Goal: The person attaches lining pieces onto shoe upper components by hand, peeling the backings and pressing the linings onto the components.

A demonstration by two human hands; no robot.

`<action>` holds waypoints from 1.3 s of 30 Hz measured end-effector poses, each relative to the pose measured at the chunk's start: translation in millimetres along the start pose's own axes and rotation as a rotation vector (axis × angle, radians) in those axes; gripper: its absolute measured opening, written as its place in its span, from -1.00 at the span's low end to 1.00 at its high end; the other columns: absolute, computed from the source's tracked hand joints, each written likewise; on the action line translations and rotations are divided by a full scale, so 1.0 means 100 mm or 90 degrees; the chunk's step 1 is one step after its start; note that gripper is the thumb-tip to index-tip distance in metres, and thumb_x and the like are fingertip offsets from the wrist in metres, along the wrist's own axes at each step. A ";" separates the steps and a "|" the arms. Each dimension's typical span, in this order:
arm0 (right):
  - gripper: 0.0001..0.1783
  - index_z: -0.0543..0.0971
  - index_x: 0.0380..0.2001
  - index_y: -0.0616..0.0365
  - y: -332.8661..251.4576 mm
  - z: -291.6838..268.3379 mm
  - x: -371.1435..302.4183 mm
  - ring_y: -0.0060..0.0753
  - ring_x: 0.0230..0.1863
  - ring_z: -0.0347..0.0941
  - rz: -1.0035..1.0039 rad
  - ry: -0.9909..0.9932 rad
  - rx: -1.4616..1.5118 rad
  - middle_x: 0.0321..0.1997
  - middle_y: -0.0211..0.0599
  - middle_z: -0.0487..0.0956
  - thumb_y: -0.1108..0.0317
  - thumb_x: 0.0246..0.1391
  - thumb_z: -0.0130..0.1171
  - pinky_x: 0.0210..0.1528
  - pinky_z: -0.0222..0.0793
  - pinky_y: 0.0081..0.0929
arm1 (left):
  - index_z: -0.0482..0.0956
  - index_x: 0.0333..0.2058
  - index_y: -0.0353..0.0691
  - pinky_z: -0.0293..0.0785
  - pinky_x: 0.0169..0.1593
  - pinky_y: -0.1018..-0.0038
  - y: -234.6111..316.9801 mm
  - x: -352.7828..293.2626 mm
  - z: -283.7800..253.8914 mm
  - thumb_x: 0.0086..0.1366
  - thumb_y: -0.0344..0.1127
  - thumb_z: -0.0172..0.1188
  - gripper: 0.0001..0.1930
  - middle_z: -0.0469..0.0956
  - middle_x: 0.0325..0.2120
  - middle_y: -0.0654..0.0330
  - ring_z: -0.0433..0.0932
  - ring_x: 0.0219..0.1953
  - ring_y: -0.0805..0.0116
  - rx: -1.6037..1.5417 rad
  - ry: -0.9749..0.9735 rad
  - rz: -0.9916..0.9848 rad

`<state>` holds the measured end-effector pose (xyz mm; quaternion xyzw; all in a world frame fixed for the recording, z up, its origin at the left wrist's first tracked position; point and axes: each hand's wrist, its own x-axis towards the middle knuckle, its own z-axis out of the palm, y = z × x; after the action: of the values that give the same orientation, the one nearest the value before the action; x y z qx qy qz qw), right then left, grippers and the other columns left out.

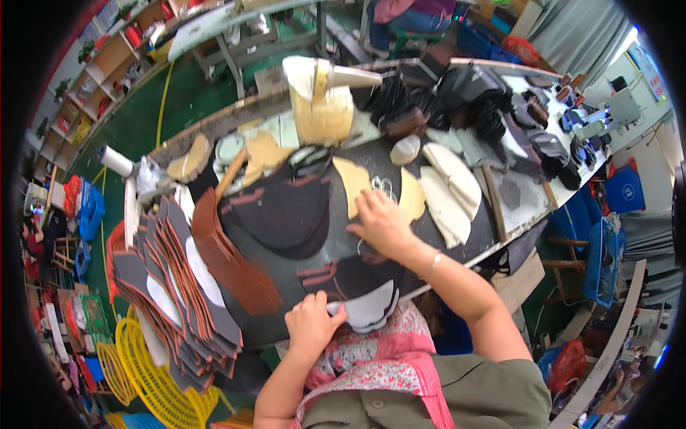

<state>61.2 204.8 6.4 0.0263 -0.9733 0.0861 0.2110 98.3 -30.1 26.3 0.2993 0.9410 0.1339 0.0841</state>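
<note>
At the near edge of the table, my left hand (314, 323) is closed, fingers and thumb on the left end of some light grey, curved pieces with a jagged edge (368, 312). Those pieces lie against black cut pieces with reddish edges (350, 277). My right hand (382, 223) is over the dark tabletop, its thumb apart from its fingers and nothing visible in it. Its fingertips are close to thin white loops (384, 187), whose kind I cannot make out. Tan pattern pieces (351, 180) lie beside them.
To the left are fanned stacks of dark, orange-edged pieces (189, 300) and brown leather pieces (232, 257). A black stack (282, 211) lies mid-table. Cream pads (451, 189) are to the right. A yellowish block (323, 118) stands behind, near black bundles (411, 104). Another person (409, 21) sits beyond.
</note>
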 end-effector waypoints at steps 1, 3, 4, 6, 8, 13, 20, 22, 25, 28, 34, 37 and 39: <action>-0.41 0.48 -0.24 0.35 0.03 0.13 0.04 -0.12 -0.13 0.32 -0.013 -0.043 -0.032 -0.13 -0.05 0.42 0.04 -0.20 0.27 0.00 0.30 -0.36 | 0.43 -0.48 -0.20 0.46 -0.49 0.17 -0.01 0.03 -0.05 -0.05 0.00 0.29 -0.61 0.50 -0.58 0.11 0.58 -0.50 0.05 0.016 0.002 -0.003; -0.60 0.51 -0.32 0.35 -0.03 0.31 0.07 -0.20 -0.21 0.38 -0.025 -0.152 -0.135 -0.21 -0.07 0.44 0.18 -0.08 0.13 -0.22 0.39 -0.42 | 0.42 -0.42 -0.22 0.48 -0.36 0.24 -0.08 0.12 -0.14 -0.06 -0.11 0.33 -0.64 0.50 -0.45 0.10 0.56 -0.33 0.11 -0.001 0.017 0.002; -0.73 0.54 -0.44 0.32 -0.06 0.36 0.06 -0.28 -0.34 0.41 -0.113 -0.169 -0.259 -0.37 -0.11 0.48 0.29 -0.15 0.10 -0.38 0.39 -0.47 | 0.42 -0.39 -0.23 0.48 -0.28 0.27 -0.12 0.19 -0.16 -0.05 -0.17 0.33 -0.65 0.49 -0.40 0.09 0.54 -0.26 0.12 -0.010 0.069 0.016; -0.79 0.53 -0.54 0.29 -0.06 0.33 0.07 -0.34 -0.43 0.43 -0.213 -0.145 -0.243 -0.54 -0.21 0.49 0.34 -0.22 0.09 -0.44 0.37 -0.51 | 0.42 -0.32 -0.29 0.42 -0.10 0.29 -0.19 0.39 -0.19 -0.04 -0.29 0.31 -0.66 0.46 -0.30 0.03 0.45 -0.12 0.07 -0.067 0.207 0.034; -0.83 0.50 -0.58 0.26 -0.01 0.28 0.09 -0.32 -0.43 0.45 -0.210 -0.158 -0.189 -0.52 -0.22 0.51 0.35 -0.22 0.08 -0.40 0.39 -0.46 | 0.41 -0.25 -0.37 0.35 -0.05 0.22 -0.30 0.64 -0.14 -0.04 -0.36 0.28 -0.64 0.43 -0.30 -0.03 0.41 -0.14 -0.03 -0.071 0.317 0.100; -0.75 0.46 -0.61 0.23 0.12 0.16 0.08 -0.18 -0.43 0.46 -0.086 -0.056 0.053 -0.54 -0.16 0.51 0.25 -0.16 0.20 -0.34 0.41 -0.39 | 0.42 -0.13 -0.33 0.31 -0.02 0.20 -0.45 0.85 -0.04 -0.08 -0.46 0.25 -0.55 0.44 -0.28 0.03 0.40 -0.14 0.03 0.007 0.259 0.139; -0.71 0.48 -0.53 0.23 0.14 -0.27 -0.05 -0.26 -0.47 0.49 0.204 0.164 0.167 -0.57 -0.22 0.52 0.21 0.02 0.22 -0.45 0.37 -0.38 | 0.60 -0.25 -0.20 0.40 -0.28 0.29 -0.04 0.22 0.07 -0.17 -0.54 0.11 -0.61 0.44 -0.47 0.13 0.45 -0.37 0.16 -0.181 0.259 0.368; -0.82 0.53 -0.41 0.27 0.09 -0.46 -0.13 -0.45 -0.56 0.49 0.403 0.148 0.437 -0.52 -0.22 0.57 0.34 0.10 0.14 -0.55 0.35 -0.47 | 0.60 -0.27 -0.21 0.40 -0.30 0.33 0.13 0.03 0.20 -0.11 -0.38 0.22 -0.68 0.46 -0.47 0.18 0.48 -0.35 0.23 -0.181 0.159 0.419; -0.84 0.55 -0.32 0.29 0.03 -0.50 -0.39 -0.62 -0.59 0.48 0.402 0.057 0.661 -0.52 -0.29 0.61 0.41 0.17 0.04 -0.56 0.38 -0.61 | 0.58 -0.25 -0.21 0.44 -0.24 0.33 0.26 0.01 0.05 -0.05 -0.09 0.36 -0.59 0.48 -0.41 0.16 0.50 -0.32 0.18 -0.257 0.129 0.367; -0.82 0.57 -0.35 0.28 -0.17 -0.74 -0.56 -0.67 -0.57 0.47 0.324 -0.182 0.808 -0.52 -0.37 0.61 0.39 0.19 0.03 -0.50 0.43 -0.67 | 0.47 -0.32 -0.26 0.46 -0.16 0.27 0.32 0.13 -0.05 -0.10 -0.19 0.45 -0.58 0.51 -0.32 0.08 0.51 -0.26 0.09 -0.302 0.305 0.288; -0.85 0.48 -0.49 0.25 -0.38 -1.04 -0.69 -0.73 -0.66 0.15 0.085 -0.307 0.799 -0.71 -0.48 0.36 0.39 0.07 0.14 -0.61 0.07 -0.62 | 0.49 -0.37 -0.28 0.51 -0.30 0.39 0.42 0.07 -0.33 -0.06 -0.42 0.39 -0.72 0.55 -0.40 0.12 0.56 -0.38 0.19 -0.424 0.190 0.303; -0.87 0.50 -0.52 0.23 -0.45 -1.11 -0.71 -0.75 -0.65 0.15 0.128 -0.383 0.864 -0.71 -0.53 0.37 0.43 0.07 0.17 -0.63 0.04 -0.61 | 0.56 -0.40 -0.33 0.52 -0.33 0.50 0.35 -0.01 -0.46 -0.10 -0.49 0.41 -0.75 0.58 -0.37 0.13 0.59 -0.41 0.38 -0.567 0.011 0.274; -0.83 0.50 -0.53 0.25 -0.47 -1.10 -0.74 -0.75 -0.64 0.18 0.142 -0.432 0.908 -0.70 -0.54 0.37 0.41 0.07 0.20 -0.60 0.09 -0.64 | 0.56 -0.39 -0.33 0.52 -0.34 0.50 0.29 -0.02 -0.41 -0.06 -0.48 0.39 -0.78 0.58 -0.39 0.14 0.58 -0.40 0.41 -0.673 -0.054 0.246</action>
<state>177.2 178.8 81.6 0.0823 -0.6915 0.6961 -0.1744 105.7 -16.4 73.8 0.3883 0.6700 0.5878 0.2342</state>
